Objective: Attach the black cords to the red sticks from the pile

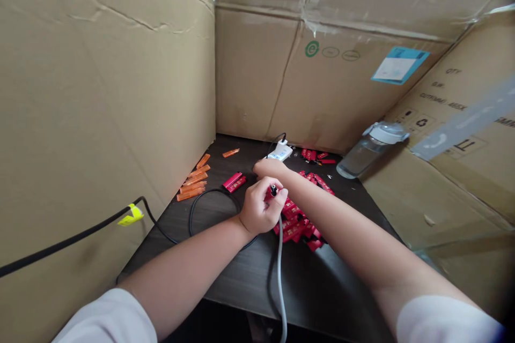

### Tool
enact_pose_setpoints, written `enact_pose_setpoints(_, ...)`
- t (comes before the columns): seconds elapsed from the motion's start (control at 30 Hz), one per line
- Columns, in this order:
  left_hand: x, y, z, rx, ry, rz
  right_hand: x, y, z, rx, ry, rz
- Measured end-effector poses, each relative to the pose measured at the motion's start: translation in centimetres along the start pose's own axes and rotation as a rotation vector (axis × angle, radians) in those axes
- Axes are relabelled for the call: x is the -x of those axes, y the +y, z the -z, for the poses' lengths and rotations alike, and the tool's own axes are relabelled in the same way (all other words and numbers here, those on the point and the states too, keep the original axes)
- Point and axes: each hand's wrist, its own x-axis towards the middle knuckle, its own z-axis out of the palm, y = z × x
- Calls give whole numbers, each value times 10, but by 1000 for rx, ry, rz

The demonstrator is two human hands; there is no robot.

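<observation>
My left hand [261, 204] is closed around a small black cylindrical piece [274, 190] with a pale round end, pinched between thumb and fingers. Just beyond it, my right hand [270, 166] reaches across to the left, close to a white power strip [281, 151]; its fingers are mostly hidden, so I cannot tell what they hold. A heap of small flat red pieces with black ends [292, 225] lies under my right forearm, partly covered. Left of my hands, two red pieces [234, 182] rest side by side.
Orange strips [193, 182] lie along the left cardboard wall [120, 91]. More red pieces [311, 155] sit at the back. A water bottle [368, 153] leans at the right. A black cable [191, 220] loops at left; a grey cable [279, 278] hangs over the table's front edge.
</observation>
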Motion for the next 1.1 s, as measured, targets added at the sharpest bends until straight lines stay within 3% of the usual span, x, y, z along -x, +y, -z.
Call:
enact_pose_setpoints(0.23,-1,1,-1,20,5,37,-2,-7,-7,18,-41,-6)
enact_pose_setpoints(0.43,0,3,1,-19,-23,39,0,-12,-8,-81,60,7)
enact_pose_setpoints(0.6,-1,2,3,-53,-16,11,39,13,4,-274,361,-32)
enact_pose_setpoints(0.63,-1,0,3,-58,-17,17,53,25,3,-358,463,-67)
enact_pose_setpoints(0.67,-1,-1,3,-59,-16,30,69,39,-1,-667,640,-119)
enact_pose_setpoints(0.73,0,-3,2,-49,-8,65,105,68,-17,-1307,833,-229)
enact_pose_setpoints(0.77,0,-4,2,-42,-6,81,123,82,-28,-1562,865,-296)
enact_pose_setpoints(0.83,1,-6,0,-31,-14,101,158,105,-57,-1854,877,-462)
enact_pose_setpoints(0.97,4,-8,-2,-17,-44,119,210,118,-113,-1945,799,-615)
enact_pose_setpoints(1.1,6,-9,-4,-48,-61,117,237,102,-144,-1979,747,-672)
